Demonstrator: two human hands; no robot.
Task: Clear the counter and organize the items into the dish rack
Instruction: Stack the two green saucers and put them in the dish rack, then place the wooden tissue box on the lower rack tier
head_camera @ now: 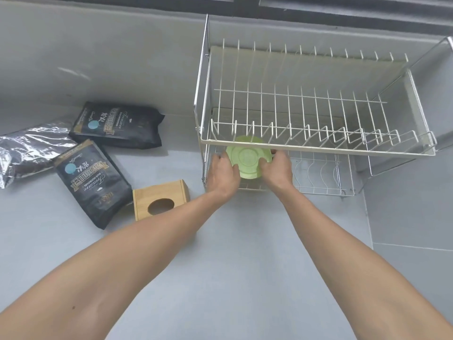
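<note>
Head view: left hand [223, 171] and right hand [278, 169] clamp the green bowl [248, 157] upside down by opposite rim edges, at the dish rack [318, 146] lower tier, left end. Looks light, stiff plastic, likely slippery; rim grip suits.

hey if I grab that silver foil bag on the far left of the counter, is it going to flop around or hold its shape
The silver foil bag looks crinkled and lies slumped flat, so it will probably sag and bend when lifted at one end. Its shiny film may be a bit slippery. It seems unlikely to roll or tip; its weight can't be judged from here.
</note>
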